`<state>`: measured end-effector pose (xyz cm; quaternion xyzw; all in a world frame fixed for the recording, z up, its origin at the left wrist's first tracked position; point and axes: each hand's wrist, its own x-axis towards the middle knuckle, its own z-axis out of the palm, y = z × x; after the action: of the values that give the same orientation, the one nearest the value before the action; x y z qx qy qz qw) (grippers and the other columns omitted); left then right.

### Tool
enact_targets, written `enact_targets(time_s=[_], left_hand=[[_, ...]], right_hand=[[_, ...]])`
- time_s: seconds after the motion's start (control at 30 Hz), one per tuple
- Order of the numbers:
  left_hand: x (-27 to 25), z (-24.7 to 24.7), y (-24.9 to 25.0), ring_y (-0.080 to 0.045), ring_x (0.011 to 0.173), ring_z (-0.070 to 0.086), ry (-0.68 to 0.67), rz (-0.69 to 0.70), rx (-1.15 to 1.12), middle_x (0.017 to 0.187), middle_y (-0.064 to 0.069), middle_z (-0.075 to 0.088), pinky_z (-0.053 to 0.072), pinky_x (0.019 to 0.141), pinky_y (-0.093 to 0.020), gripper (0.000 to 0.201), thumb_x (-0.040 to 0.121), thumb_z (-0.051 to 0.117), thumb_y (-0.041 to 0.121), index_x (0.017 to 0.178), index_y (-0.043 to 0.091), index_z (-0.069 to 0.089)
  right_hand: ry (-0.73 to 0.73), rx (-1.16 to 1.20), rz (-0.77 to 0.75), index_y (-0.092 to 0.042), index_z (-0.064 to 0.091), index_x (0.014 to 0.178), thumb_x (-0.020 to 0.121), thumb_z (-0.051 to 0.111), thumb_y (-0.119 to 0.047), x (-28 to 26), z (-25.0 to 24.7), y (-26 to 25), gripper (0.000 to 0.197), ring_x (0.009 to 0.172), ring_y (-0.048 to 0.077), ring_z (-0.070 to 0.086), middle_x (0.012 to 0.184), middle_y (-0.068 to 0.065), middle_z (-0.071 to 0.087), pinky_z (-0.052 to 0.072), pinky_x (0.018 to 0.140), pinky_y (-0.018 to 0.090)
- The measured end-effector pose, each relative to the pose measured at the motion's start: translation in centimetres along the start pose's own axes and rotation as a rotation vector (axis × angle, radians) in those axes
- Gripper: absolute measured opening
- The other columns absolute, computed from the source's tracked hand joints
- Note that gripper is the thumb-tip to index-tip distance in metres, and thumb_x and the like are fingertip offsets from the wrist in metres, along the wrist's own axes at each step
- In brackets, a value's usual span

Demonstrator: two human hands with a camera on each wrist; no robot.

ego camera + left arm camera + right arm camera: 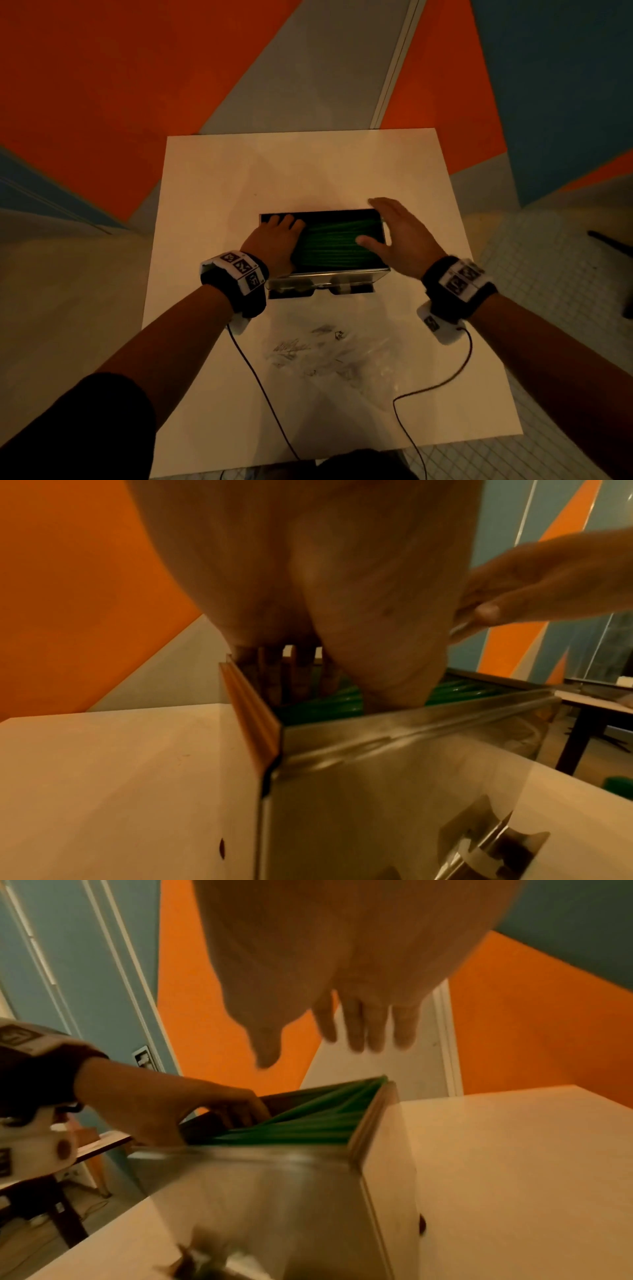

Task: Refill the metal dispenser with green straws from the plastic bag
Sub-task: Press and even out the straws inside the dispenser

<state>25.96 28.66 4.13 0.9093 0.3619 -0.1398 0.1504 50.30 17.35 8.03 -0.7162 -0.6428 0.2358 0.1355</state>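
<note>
The metal dispenser [329,277] stands open-topped in the middle of the white table [205,171], with green straws [329,240] lying across inside it. My left hand [274,240] reaches into the box's left end, fingers [291,674] pointing down beside the straws' ends [318,707]. My right hand [394,233] hovers over the right end, fingers spread and holding nothing [325,1031]. From the right wrist I see the left hand [171,1102] dipping into the box next to the straws [308,1123]. The clear plastic bag [325,349] lies flat in front of the dispenser.
Two thin black cables [260,383] trail from my wrists across the near half of the table. The table's edges drop to the floor on all sides. A dark object [609,240] lies on the tiled floor at the right. Another table [599,704] stands beyond.
</note>
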Motion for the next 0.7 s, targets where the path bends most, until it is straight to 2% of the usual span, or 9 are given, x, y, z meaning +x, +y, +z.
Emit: enact_targets(time_s=[0.1, 0.17, 0.23, 0.33, 0.4, 0.5, 0.57, 0.63, 0.7], left_hand=[[-0.3, 0.1, -0.3, -0.031, 0.119, 0.043, 0.037, 0.013, -0.041, 0.134, -0.009, 0.044, 0.043, 0.098, -0.043, 0.081, 0.071, 0.070, 0.045, 0.138, 0.017, 0.033], [-0.4, -0.1, -0.4, -0.030, 0.121, 0.042, 0.030, 0.005, -0.086, 0.137, -0.008, 0.043, 0.042, 0.100, -0.042, 0.085, 0.070, 0.072, 0.045, 0.140, 0.017, 0.033], [-0.7, -0.4, -0.4, -0.029, 0.123, 0.042, 0.015, -0.001, -0.121, 0.139, -0.008, 0.042, 0.041, 0.102, -0.041, 0.087, 0.071, 0.073, 0.045, 0.141, 0.017, 0.031], [-0.9, -0.6, -0.2, -0.029, 0.127, 0.040, 0.008, -0.011, -0.156, 0.143, -0.008, 0.038, 0.040, 0.104, -0.041, 0.086, 0.075, 0.072, 0.044, 0.143, 0.016, 0.028], [-1.0, -0.7, -0.1, -0.029, 0.128, 0.040, 0.012, -0.017, -0.163, 0.145, -0.009, 0.036, 0.039, 0.105, -0.040, 0.087, 0.076, 0.071, 0.043, 0.145, 0.015, 0.026], [-0.9, -0.7, 0.0, -0.030, 0.129, 0.040, -0.006, -0.025, -0.140, 0.146, -0.011, 0.036, 0.038, 0.105, -0.041, 0.088, 0.077, 0.070, 0.043, 0.146, 0.013, 0.024], [-0.9, -0.7, 0.2, -0.031, 0.125, 0.045, -0.041, -0.037, -0.122, 0.144, -0.012, 0.040, 0.042, 0.103, -0.041, 0.087, 0.078, 0.069, 0.043, 0.146, 0.012, 0.024], [-0.8, -0.9, 0.1, -0.031, 0.121, 0.049, -0.064, -0.038, -0.086, 0.140, -0.013, 0.045, 0.045, 0.098, -0.040, 0.085, 0.079, 0.068, 0.043, 0.146, 0.012, 0.025], [-0.7, -0.9, 0.1, -0.031, 0.117, 0.051, -0.055, -0.026, -0.027, 0.135, -0.013, 0.049, 0.047, 0.095, -0.040, 0.084, 0.077, 0.069, 0.043, 0.144, 0.012, 0.028]], right_hand=[[-0.032, -0.060, 0.108, -0.011, 0.008, 0.154, 0.092, 0.028, -0.066, -2.4, 2.6, 0.7, 0.085, 0.150, 0.025, 0.009, 0.163, 0.012, 0.011, 0.011, 0.123, 0.045], [-0.081, -0.118, 0.097, -0.009, 0.006, 0.153, 0.087, 0.012, -0.073, -3.0, 4.5, 0.6, 0.092, 0.151, 0.025, 0.004, 0.163, 0.012, 0.004, 0.007, 0.123, 0.048], [-0.058, -0.221, 0.091, -0.006, 0.013, 0.152, 0.086, 0.003, -0.073, -3.0, 5.2, 0.4, 0.094, 0.151, 0.029, 0.005, 0.163, 0.014, 0.006, 0.006, 0.122, 0.053], [0.024, -0.418, 0.048, -0.006, 0.026, 0.149, 0.095, 0.008, -0.063, -2.6, 4.4, 0.1, 0.080, 0.150, 0.034, 0.006, 0.161, 0.013, 0.018, 0.005, 0.120, 0.059], [0.051, -0.506, -0.020, -0.007, 0.027, 0.149, 0.098, 0.011, -0.058, -2.2, 3.9, 0.0, 0.075, 0.149, 0.036, 0.009, 0.159, 0.012, 0.024, 0.007, 0.119, 0.061], [-0.079, -0.621, -0.036, -0.007, 0.033, 0.147, 0.096, 0.005, -0.058, -1.5, 4.1, -0.1, 0.077, 0.148, 0.038, 0.015, 0.148, 0.014, 0.045, 0.003, 0.117, 0.066], [-0.135, -0.671, -0.030, -0.008, 0.045, 0.139, 0.096, 0.004, -0.057, -1.3, 4.5, -0.1, 0.077, 0.145, 0.039, 0.022, 0.135, 0.015, 0.059, 0.000, 0.115, 0.068], [-0.062, -0.677, -0.063, -0.008, 0.054, 0.128, 0.097, 0.020, -0.053, -0.7, 3.7, -1.0, 0.065, 0.137, 0.040, 0.035, 0.124, 0.014, 0.065, 0.008, 0.113, 0.067], [-0.010, -0.644, -0.138, -0.009, 0.056, 0.124, 0.093, 0.041, -0.049, 0.2, 2.9, -2.2, 0.053, 0.127, 0.037, 0.043, 0.124, 0.013, 0.060, 0.025, 0.108, 0.059]])
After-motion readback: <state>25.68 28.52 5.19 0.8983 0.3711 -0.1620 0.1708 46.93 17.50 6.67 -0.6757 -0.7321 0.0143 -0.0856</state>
